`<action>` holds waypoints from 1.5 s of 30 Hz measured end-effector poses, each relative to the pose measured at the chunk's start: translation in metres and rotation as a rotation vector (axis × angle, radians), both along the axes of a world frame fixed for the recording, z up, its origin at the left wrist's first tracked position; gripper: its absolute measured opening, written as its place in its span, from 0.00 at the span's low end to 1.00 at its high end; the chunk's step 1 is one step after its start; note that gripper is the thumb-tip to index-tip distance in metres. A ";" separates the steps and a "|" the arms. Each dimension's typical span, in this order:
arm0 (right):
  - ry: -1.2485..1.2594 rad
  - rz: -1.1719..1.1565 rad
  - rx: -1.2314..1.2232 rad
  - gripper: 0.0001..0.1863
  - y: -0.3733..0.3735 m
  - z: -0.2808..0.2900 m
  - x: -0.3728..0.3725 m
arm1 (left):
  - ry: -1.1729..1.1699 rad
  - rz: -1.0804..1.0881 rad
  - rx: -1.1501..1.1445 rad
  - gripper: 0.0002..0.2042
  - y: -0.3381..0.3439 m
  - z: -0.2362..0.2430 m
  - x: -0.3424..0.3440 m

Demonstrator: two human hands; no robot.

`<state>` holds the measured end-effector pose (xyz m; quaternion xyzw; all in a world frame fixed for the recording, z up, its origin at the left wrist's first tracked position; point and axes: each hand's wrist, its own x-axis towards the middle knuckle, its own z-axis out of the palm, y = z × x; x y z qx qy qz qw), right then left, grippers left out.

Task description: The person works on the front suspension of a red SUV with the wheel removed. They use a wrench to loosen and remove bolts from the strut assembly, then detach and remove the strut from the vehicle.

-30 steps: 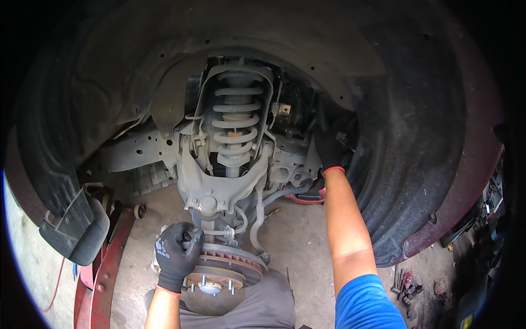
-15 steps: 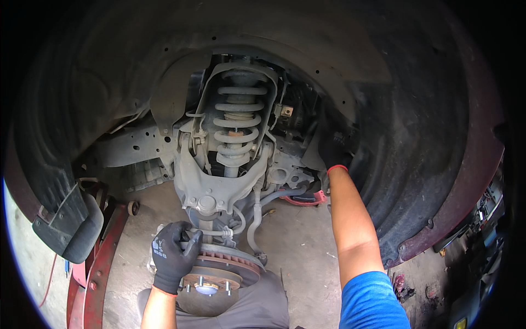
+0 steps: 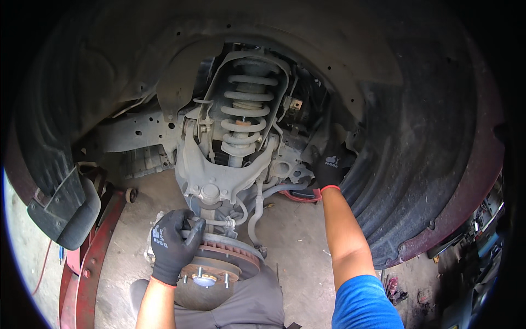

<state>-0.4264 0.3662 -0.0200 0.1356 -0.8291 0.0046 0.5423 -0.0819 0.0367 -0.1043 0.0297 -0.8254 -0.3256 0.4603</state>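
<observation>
My left hand point(image 3: 174, 241), in a black glove with an orange cuff, is at the top of the brake disc point(image 3: 235, 249). Its fingers and thumb close around a grey part that the glove mostly covers. Below it are the hub point(image 3: 204, 279) and its wheel studs. My right hand point(image 3: 331, 164), gloved alike, reaches up beside a dark flap of the wheel-well liner point(image 3: 394, 164). Its fingers blend into the shade, so their grip is hidden. Between my hands stand the coil spring point(image 3: 246, 112) and the upper control arm point(image 3: 211, 181).
A red metal jack or stand point(image 3: 98, 257) is on the floor at left. A mud flap point(image 3: 66, 214) hangs above it. Under the car, near my right wrist, lies a red-rimmed object point(image 3: 300, 194). Assorted shop items point(image 3: 466, 236) sit at far right.
My right hand has come down and out of the deep shade, toward me, beside the liner flap. My left hand keeps its hold at the brake disc. The view has shifted slightly.
</observation>
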 end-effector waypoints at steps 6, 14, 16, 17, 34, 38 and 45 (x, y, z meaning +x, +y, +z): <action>-0.236 0.083 -0.022 0.23 0.005 -0.021 -0.041 | -0.030 0.013 0.000 0.12 0.000 0.000 0.000; -0.353 0.647 -0.451 0.14 0.016 -0.022 -0.138 | -0.056 -0.009 0.033 0.11 -0.001 0.002 0.002; -0.278 0.560 -0.314 0.15 0.016 -0.009 -0.141 | -0.064 -0.016 0.042 0.11 -0.001 0.002 0.001; -0.156 0.199 -0.021 0.15 0.017 -0.001 -0.137 | -0.082 -0.013 0.044 0.11 -0.001 0.002 0.001; -0.348 -0.335 -0.142 0.24 -0.029 -0.007 -0.016 | -0.038 -0.013 0.050 0.11 0.000 -0.001 -0.001; -0.391 -0.528 -0.134 0.23 -0.042 -0.004 -0.024 | -0.019 -0.011 0.042 0.11 0.000 -0.001 -0.002; 0.049 0.190 -0.262 0.25 -0.062 -0.014 -0.044 | -0.016 -0.030 0.014 0.11 -0.003 -0.001 0.000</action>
